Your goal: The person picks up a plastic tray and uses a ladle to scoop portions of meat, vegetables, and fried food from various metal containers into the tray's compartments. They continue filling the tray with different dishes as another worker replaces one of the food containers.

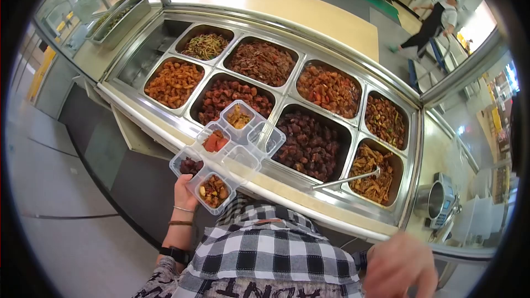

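My left hand (185, 192) grips the lower left corner of a clear plastic compartment tray (241, 165), held tilted over the counter's front edge. Four of its compartments hold small food portions: yellowish pieces (238, 117), orange-red slices (215, 141), dark chunks (191, 166) and a brown mix (213, 191). The other two show only clear plastic. At the lower right, my right hand (402, 265) is smeared by motion, in front of the counter's right end. A long-handled metal serving utensil (353, 178) lies across the pan of brown shredded food (371, 172), nearest that hand.
Several steel pans of food, among them dark chunks (309, 144) and reddish shreds (261, 62), fill the counter behind glass panels. On the right stand a steel pot (430, 201), a scale (445, 198) and stacked clear containers (479, 219). Another person (436, 25) walks beyond the counter.
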The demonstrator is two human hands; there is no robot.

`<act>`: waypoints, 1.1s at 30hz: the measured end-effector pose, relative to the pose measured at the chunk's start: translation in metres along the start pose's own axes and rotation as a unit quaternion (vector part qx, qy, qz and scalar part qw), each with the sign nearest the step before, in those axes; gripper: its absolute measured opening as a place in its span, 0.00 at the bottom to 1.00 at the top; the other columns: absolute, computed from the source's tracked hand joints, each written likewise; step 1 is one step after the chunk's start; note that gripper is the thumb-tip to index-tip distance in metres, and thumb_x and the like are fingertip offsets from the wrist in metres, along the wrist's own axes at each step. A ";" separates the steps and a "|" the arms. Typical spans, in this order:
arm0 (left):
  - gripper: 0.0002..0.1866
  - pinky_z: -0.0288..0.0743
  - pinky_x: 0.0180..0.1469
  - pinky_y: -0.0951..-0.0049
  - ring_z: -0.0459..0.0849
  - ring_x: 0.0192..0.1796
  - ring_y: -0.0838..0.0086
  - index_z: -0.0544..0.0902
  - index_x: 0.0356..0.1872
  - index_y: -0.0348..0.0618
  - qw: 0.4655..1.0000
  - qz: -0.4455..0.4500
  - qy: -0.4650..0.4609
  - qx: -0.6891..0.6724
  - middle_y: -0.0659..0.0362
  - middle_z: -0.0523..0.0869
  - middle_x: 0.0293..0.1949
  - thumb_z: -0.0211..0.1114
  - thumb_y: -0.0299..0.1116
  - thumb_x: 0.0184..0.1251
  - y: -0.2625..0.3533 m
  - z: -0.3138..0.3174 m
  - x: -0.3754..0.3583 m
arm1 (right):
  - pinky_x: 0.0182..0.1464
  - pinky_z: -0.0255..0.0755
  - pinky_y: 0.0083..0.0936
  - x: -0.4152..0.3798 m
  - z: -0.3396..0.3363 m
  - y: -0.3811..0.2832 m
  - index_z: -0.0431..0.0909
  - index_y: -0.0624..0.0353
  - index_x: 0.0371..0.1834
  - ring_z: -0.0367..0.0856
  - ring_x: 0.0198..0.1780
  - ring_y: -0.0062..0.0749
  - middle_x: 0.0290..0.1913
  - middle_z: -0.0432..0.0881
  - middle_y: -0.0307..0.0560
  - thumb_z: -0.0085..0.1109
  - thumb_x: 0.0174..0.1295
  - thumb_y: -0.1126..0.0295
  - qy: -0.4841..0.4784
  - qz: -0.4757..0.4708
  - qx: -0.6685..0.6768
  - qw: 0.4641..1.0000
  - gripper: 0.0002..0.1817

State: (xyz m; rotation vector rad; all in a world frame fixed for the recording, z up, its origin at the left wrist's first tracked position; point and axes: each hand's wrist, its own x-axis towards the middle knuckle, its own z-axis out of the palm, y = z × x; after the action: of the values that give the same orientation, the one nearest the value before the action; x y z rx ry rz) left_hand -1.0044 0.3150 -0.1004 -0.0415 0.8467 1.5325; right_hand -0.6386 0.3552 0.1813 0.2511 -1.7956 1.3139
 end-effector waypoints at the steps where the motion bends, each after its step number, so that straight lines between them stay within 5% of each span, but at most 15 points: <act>1: 0.22 0.68 0.55 0.60 0.77 0.48 0.56 0.71 0.47 0.32 1.000 -0.010 -0.001 0.006 0.47 0.78 0.45 0.53 0.28 0.47 0.001 0.002 -0.002 | 0.21 0.74 0.24 -0.019 -0.017 -0.003 0.72 0.62 0.34 0.76 0.19 0.33 0.25 0.78 0.52 0.62 0.53 0.61 -0.011 0.127 0.060 0.990 0.16; 2: 0.22 0.68 0.55 0.60 0.77 0.48 0.56 0.71 0.48 0.32 1.000 -0.004 -0.007 0.002 0.48 0.78 0.45 0.53 0.29 0.48 0.001 0.004 -0.003 | 0.19 0.71 0.21 -0.047 -0.013 -0.004 0.75 0.62 0.36 0.75 0.18 0.30 0.23 0.77 0.49 0.56 0.58 0.68 0.075 0.236 -0.207 0.947 0.08; 3: 0.22 0.68 0.55 0.60 0.77 0.48 0.57 0.71 0.48 0.33 1.000 0.003 -0.019 -0.006 0.48 0.78 0.45 0.53 0.29 0.49 -0.003 0.001 -0.001 | 0.22 0.65 0.16 -0.063 -0.004 0.039 0.77 0.60 0.40 0.74 0.19 0.27 0.17 0.75 0.41 0.52 0.56 0.66 0.283 0.199 -0.288 0.893 0.12; 4: 0.22 0.68 0.55 0.60 0.77 0.48 0.57 0.71 0.48 0.33 1.000 -0.009 -0.021 -0.003 0.48 0.78 0.45 0.53 0.29 0.49 -0.003 0.002 -0.001 | 0.22 0.65 0.16 -0.074 -0.016 0.059 0.75 0.61 0.45 0.74 0.20 0.25 0.19 0.76 0.40 0.52 0.57 0.65 0.317 0.359 -0.330 0.813 0.16; 5: 0.24 0.67 0.56 0.59 0.76 0.50 0.56 0.69 0.50 0.33 0.999 -0.012 -0.032 -0.005 0.48 0.77 0.48 0.53 0.29 0.48 -0.002 0.000 -0.001 | 0.25 0.67 0.22 -0.102 -0.027 0.080 0.73 0.59 0.48 0.76 0.23 0.28 0.23 0.77 0.44 0.51 0.58 0.60 0.297 0.487 -0.358 0.739 0.18; 7: 0.26 0.66 0.57 0.58 0.75 0.51 0.56 0.67 0.53 0.32 0.999 -0.018 -0.043 -0.008 0.48 0.75 0.50 0.53 0.28 0.48 -0.001 0.002 -0.003 | 0.29 0.69 0.30 -0.170 -0.037 0.113 0.71 0.55 0.52 0.78 0.25 0.36 0.25 0.79 0.48 0.48 0.60 0.56 0.108 0.637 -0.500 0.577 0.21; 9: 0.22 0.68 0.55 0.60 0.77 0.48 0.57 0.71 0.49 0.34 0.999 -0.027 -0.025 0.005 0.49 0.78 0.46 0.53 0.30 0.50 0.001 0.005 -0.005 | 0.32 0.70 0.34 -0.248 -0.035 0.151 0.69 0.52 0.54 0.79 0.29 0.42 0.26 0.79 0.49 0.44 0.61 0.52 0.155 0.695 -0.404 0.574 0.23; 12: 0.23 0.67 0.56 0.60 0.76 0.49 0.57 0.69 0.51 0.34 0.999 -0.039 -0.033 0.010 0.48 0.77 0.47 0.53 0.30 0.51 0.000 -0.007 0.003 | 0.35 0.71 0.31 -0.250 -0.029 0.174 0.70 0.54 0.51 0.79 0.29 0.42 0.26 0.80 0.48 0.42 0.61 0.50 0.260 0.724 -0.282 0.573 0.24; 16: 0.24 0.65 0.57 0.60 0.75 0.51 0.57 0.68 0.52 0.34 0.998 -0.048 -0.037 0.027 0.49 0.76 0.49 0.53 0.31 0.51 0.001 -0.008 0.003 | 0.31 0.73 0.29 -0.275 -0.037 0.190 0.73 0.55 0.45 0.80 0.26 0.35 0.25 0.79 0.49 0.48 0.59 0.57 0.238 0.747 -0.339 0.519 0.17; 18: 0.24 0.64 0.58 0.60 0.74 0.52 0.58 0.68 0.53 0.34 0.998 -0.049 -0.045 0.023 0.49 0.76 0.50 0.53 0.30 0.52 -0.002 -0.016 0.006 | 0.16 0.67 0.21 -0.301 -0.026 0.191 0.68 0.57 0.49 0.78 0.21 0.26 0.22 0.76 0.44 0.52 0.55 0.66 0.452 0.706 -0.224 0.498 0.18; 19: 0.24 0.62 0.59 0.60 0.73 0.53 0.59 0.67 0.54 0.34 0.997 -0.052 -0.047 0.021 0.49 0.75 0.51 0.52 0.30 0.53 -0.002 -0.015 0.005 | 0.16 0.67 0.21 -0.295 -0.019 0.183 0.68 0.57 0.49 0.78 0.21 0.26 0.22 0.76 0.44 0.52 0.55 0.66 0.452 0.706 -0.225 0.497 0.18; 21: 0.24 0.63 0.59 0.61 0.73 0.53 0.59 0.67 0.53 0.34 0.997 -0.058 -0.043 0.029 0.49 0.75 0.51 0.53 0.31 0.52 -0.004 -0.004 -0.003 | 0.12 0.63 0.20 -0.283 -0.003 0.161 0.61 0.57 0.56 0.74 0.18 0.24 0.25 0.74 0.44 0.51 0.51 0.73 0.725 0.497 -0.143 0.455 0.25; 27: 0.24 0.62 0.60 0.62 0.73 0.54 0.60 0.68 0.53 0.33 0.993 -0.104 -0.055 0.006 0.50 0.76 0.50 0.53 0.32 0.53 -0.011 -0.029 0.002 | 0.08 0.56 0.19 -0.303 0.002 0.102 0.51 0.60 0.62 0.60 0.10 0.20 0.24 0.67 0.41 0.47 0.53 0.75 0.720 0.501 -0.188 0.442 0.31; 31: 0.20 0.64 0.58 0.63 0.75 0.51 0.63 0.71 0.48 0.34 0.995 -0.083 -0.028 -0.041 0.51 0.77 0.47 0.54 0.30 0.52 -0.024 -0.047 0.011 | 0.08 0.55 0.17 -0.306 0.027 0.095 0.55 0.62 0.60 0.60 0.10 0.18 0.21 0.66 0.39 0.48 0.56 0.73 0.690 0.476 -0.229 0.495 0.27; 33: 0.21 0.64 0.57 0.64 0.75 0.51 0.62 0.71 0.48 0.33 0.998 -0.055 -0.002 -0.044 0.51 0.77 0.47 0.56 0.30 0.51 -0.024 -0.041 0.010 | 0.08 0.55 0.17 -0.292 0.039 0.089 0.58 0.64 0.56 0.60 0.10 0.16 0.18 0.64 0.37 0.48 0.58 0.71 0.685 0.516 -0.230 0.461 0.23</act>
State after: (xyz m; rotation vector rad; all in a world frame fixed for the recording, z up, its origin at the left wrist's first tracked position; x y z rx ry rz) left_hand -1.0037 0.2996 -0.1463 -0.1477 0.7612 1.4663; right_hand -0.5383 0.2674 -0.0957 -1.9512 -0.5143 0.9190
